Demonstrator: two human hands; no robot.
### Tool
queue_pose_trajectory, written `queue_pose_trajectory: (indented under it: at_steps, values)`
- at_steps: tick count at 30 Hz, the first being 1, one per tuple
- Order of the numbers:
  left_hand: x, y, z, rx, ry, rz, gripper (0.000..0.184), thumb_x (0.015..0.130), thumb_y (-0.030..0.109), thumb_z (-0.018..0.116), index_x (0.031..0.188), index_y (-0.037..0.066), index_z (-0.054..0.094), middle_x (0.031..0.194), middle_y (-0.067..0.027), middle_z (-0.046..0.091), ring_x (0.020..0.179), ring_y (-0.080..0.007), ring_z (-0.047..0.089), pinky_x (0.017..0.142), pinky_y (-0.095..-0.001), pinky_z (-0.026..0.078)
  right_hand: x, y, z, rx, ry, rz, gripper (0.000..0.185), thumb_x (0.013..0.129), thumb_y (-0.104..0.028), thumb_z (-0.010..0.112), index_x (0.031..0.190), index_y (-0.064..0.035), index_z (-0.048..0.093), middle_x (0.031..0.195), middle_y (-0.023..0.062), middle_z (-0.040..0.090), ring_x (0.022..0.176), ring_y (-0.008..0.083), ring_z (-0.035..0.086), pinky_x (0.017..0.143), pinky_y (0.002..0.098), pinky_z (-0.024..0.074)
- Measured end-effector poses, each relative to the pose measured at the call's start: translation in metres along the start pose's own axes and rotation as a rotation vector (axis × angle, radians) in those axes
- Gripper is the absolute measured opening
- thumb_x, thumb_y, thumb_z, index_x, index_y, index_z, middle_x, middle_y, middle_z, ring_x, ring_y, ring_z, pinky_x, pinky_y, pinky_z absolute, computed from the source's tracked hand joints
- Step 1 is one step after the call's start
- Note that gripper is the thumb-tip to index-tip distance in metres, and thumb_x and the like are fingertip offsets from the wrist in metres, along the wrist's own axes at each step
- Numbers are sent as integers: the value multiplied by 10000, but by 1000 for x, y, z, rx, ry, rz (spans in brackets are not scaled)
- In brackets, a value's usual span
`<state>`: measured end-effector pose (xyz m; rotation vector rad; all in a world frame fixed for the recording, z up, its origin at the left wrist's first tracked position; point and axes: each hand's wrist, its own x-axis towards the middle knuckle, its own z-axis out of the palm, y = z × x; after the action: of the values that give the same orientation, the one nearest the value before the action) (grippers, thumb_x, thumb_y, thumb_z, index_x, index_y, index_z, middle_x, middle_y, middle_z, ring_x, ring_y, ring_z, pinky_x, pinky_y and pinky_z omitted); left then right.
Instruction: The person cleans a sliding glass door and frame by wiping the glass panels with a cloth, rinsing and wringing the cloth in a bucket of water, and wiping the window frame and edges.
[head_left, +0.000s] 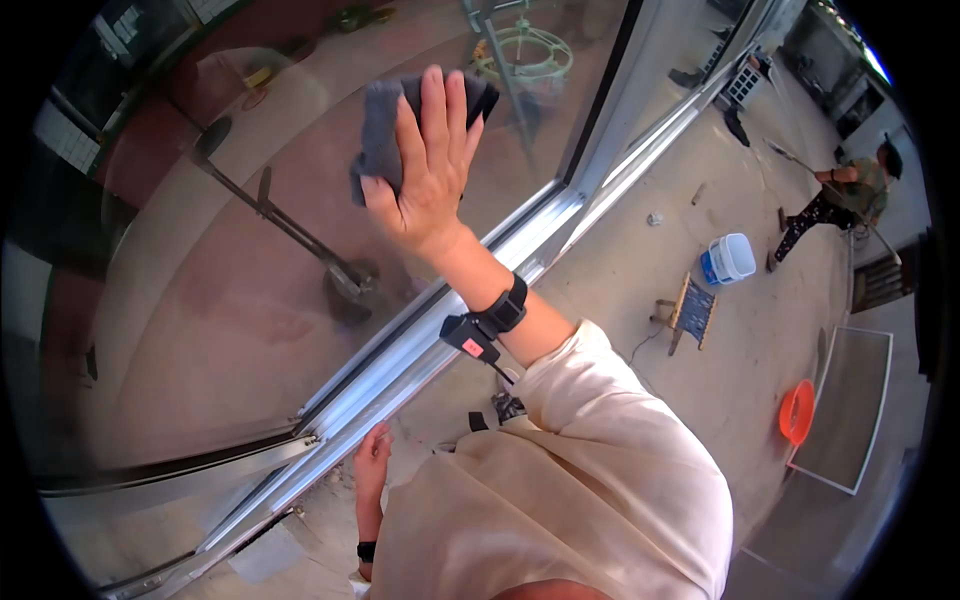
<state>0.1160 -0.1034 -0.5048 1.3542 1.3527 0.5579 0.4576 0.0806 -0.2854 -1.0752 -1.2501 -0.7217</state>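
My right hand (428, 170) lies flat on a dark grey cloth (380, 130), pressing it against the window glass (230, 290). The fingers point up the pane, and the cloth shows on both sides of them. Lower down, my left hand (372, 452) hangs beside the silver window frame (375, 385), its fingers loosely bent and slightly apart. I see nothing held in it. A black strap with a small device (475, 335) circles my right wrist.
To the right stand a small woven stool (692, 312), a blue and white bucket (730, 260) and an orange basin (797, 412). A framed screen (848, 410) leans near the wall. Farther back, another person (850, 195) holds a long pole. Reflections cross the glass.
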Motion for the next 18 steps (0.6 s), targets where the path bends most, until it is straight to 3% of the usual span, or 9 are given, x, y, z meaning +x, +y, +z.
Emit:
queue_pose_trajectory:
  at_steps: [4,5,7,9,11,14,16,18]
  values:
    - [4,17,7,23,2,-49,356,875,88,575,1229,66,537,1088,-84,628,880,-130,594,746,-245,465,-120,25,-2,-44,-110,319,756,871,-448,409,1430,-3,161,1490,231,121,1380,403,102,1063,559,77]
    - [1,21,6,20,-1,-24,349,877,88,574,1224,64,541,1085,-85,630,882,-134,596,750,-249,466,-135,22,-6,-42,-113,337,756,871,-448,409,1430,-3,161,1490,231,121,1380,403,102,1063,559,77]
    - [3,30,8,36,16,-2,345,878,92,575,1221,61,543,1082,-89,632,881,-133,598,756,-251,467,-155,15,-4,73,4,676,766,896,-468,385,1438,-6,102,1500,201,97,1383,383,91,1079,541,77]
    - [-4,26,6,31,41,27,341,880,95,576,1218,58,545,1079,-92,634,880,-131,600,761,-252,467,-178,9,1,80,29,793,765,908,-450,373,1431,20,72,1497,214,80,1384,380,77,1091,499,83]
    - [-4,16,2,121,6,68,350,920,93,495,1270,83,503,1151,-73,605,976,-153,612,734,-245,468,-184,6,6,59,63,991,718,941,-375,356,1425,46,33,1488,245,59,1386,368,65,1113,405,91]
    - [-18,-9,-6,81,45,42,357,915,71,492,1272,87,502,1155,-72,602,975,-156,613,730,-244,469,-135,-7,4,219,150,1200,685,956,-340,347,1426,46,32,1493,232,50,1393,343,35,1117,389,56]
    - [-32,-20,-17,54,60,38,360,914,65,490,1273,89,501,1158,-72,600,974,-158,614,726,-244,470,-79,-13,2,179,127,872,675,954,-315,367,1422,55,51,1503,210,37,1398,329,1,1114,405,45]
    - [-37,-26,-31,56,82,32,364,912,58,489,1274,93,500,1168,-69,595,976,-161,614,714,-244,473,-5,-13,5,65,96,459,645,932,-296,416,1419,35,153,1511,170,88,1400,333,25,1079,543,48]
